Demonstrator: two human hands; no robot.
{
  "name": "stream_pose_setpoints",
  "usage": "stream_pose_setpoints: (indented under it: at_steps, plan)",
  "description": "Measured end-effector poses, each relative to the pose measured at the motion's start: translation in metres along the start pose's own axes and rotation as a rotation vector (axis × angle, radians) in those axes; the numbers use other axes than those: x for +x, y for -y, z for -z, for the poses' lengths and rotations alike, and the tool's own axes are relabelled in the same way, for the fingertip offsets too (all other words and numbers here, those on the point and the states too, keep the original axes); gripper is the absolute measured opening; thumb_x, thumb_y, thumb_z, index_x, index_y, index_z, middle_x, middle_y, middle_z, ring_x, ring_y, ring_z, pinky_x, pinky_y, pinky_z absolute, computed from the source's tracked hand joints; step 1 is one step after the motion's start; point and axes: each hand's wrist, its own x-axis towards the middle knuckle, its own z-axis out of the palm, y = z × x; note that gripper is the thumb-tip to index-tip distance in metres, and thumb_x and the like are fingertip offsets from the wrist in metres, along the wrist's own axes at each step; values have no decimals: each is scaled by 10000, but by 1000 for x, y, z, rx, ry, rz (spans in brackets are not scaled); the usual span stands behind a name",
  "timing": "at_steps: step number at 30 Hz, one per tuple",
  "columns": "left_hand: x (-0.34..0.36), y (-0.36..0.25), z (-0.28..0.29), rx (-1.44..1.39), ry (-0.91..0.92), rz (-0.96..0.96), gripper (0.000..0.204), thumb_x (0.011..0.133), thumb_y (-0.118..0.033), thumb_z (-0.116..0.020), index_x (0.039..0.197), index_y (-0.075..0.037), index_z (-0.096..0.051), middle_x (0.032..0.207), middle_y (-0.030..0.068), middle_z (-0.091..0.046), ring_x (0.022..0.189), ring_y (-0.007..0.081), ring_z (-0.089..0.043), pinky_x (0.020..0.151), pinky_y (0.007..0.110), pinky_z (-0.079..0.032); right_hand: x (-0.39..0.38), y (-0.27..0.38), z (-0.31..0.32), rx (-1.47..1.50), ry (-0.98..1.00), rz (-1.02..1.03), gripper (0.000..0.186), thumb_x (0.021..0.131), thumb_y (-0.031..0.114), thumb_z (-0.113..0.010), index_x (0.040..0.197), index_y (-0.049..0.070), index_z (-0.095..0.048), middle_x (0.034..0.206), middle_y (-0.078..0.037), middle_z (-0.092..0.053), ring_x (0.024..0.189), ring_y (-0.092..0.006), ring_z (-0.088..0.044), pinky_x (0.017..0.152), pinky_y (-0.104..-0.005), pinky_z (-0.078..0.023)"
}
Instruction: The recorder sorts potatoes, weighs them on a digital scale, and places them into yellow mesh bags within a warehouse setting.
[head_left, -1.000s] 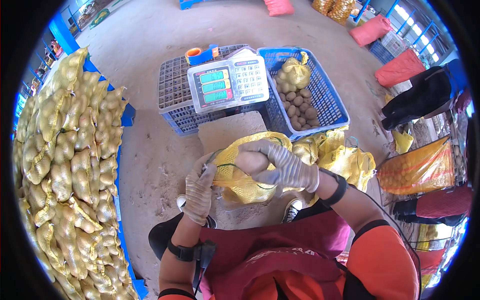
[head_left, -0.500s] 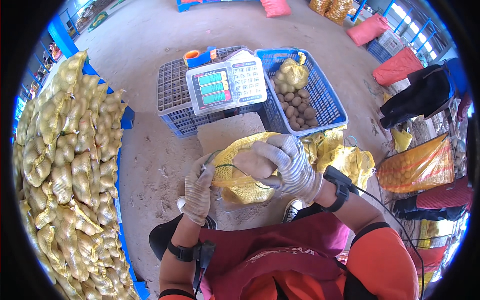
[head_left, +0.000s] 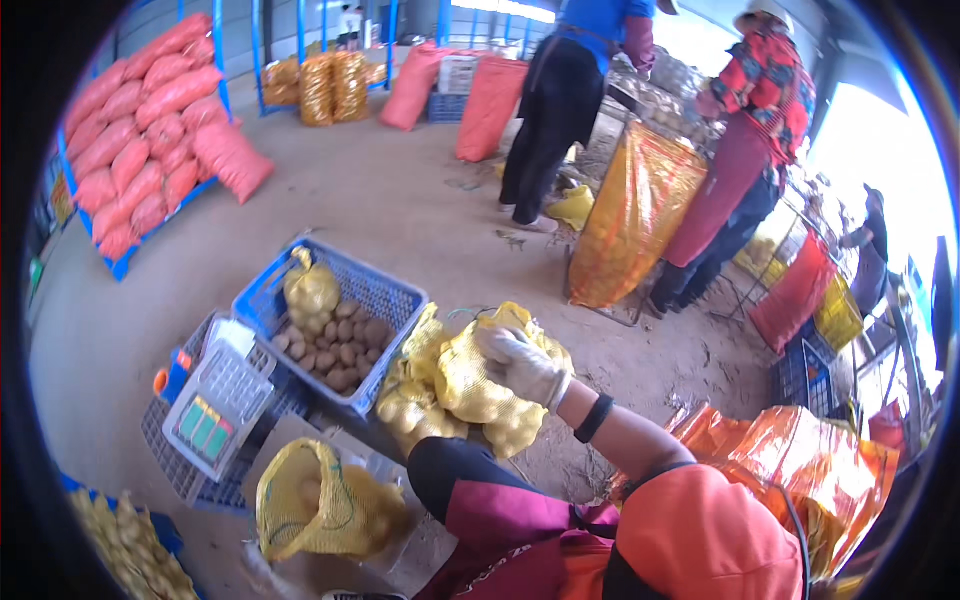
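My right hand [head_left: 525, 367], in a whitish knit glove, reaches out to the right and closes its fingers on a yellow mesh bag of potatoes [head_left: 490, 395]. Another full mesh bag [head_left: 412, 408] leans against it on the left. Nearer to me, an open yellow mesh bag [head_left: 335, 510] stands on the scale's platform, with potatoes inside and its mouth wide. My left hand does not show; a whitish blur at the open bag's lower left cannot be made out. Behind it is a digital scale display [head_left: 218, 412].
A blue crate [head_left: 405, 300] holds loose potatoes [head_left: 340, 350] and a tied mesh bag [head_left: 312, 295]. A grey crate [head_left: 165, 440] stands under the display. Orange sacking [head_left: 800, 460] lies at right. Two people [head_left: 560, 100] stand beyond, near an orange sack [head_left: 640, 220]. Red sacks [head_left: 150, 130] are stacked far left.
The view has swung to the right. My right hand has left the open bag, no longer holds the large potato, and is now on a full mesh bag. My left hand has dropped from sight.
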Motion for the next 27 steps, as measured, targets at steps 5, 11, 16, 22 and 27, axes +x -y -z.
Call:
stream_pose_setpoints:
  at_steps: [5, 11, 16, 22, 27]
  plan:
    - [-6, -8, 30, -603, -515, 584, 430, 880, -319, -551, 1202, -34, -553, 1231, 214, -541, 1151, 393, -507, 1023, 487, -388, -2, 33, 163, 491, -229, 70, 309, 830, 115, -514, 565, 173, -367, 536, 45, -357, 491, -127, -376, 489, -291, -376]
    - [18, -13, 53, 221, -323, -203, 305, 906, -236, -551, 1134, -35, -573, 1123, 141, -592, 1038, 293, -565, 910, 372, -450, 32, 371, 167, -67, -647, 770, 360, 886, 363, -555, 1111, 82, -554, 984, -92, -564, 873, -229, -545, 825, -353, -446]
    - [6, -41, 58, 314, -310, -122, 382, 926, -285, -497, 1214, -35, -520, 1216, 167, -535, 1103, 297, -537, 948, 374, -433, 96, 352, 146, -839, -972, 811, 631, 804, 347, -621, 1318, 24, -447, 1240, -186, -512, 1104, -273, -516, 953, -368, -395]
    - [-13, -73, 75, 501, -324, -118, 473, 951, -343, -431, 1309, -36, -456, 1328, 197, -467, 1181, 302, -504, 993, 377, -413, 130, 165, 185, -1114, -218, 188, 331, 891, 252, -562, 1157, 53, -554, 1023, -98, -589, 914, -224, -548, 826, -337, -451]
    - [30, -140, 42, -259, -520, 55, 402, 980, -251, -479, 1301, -11, -456, 1173, 56, -523, 1089, 154, -509, 969, 306, -407, 129, 113, 210, -1500, 11, 283, 404, 858, 190, -563, 1219, 11, -538, 1103, -88, -603, 1005, -215, -562, 879, -312, -451]
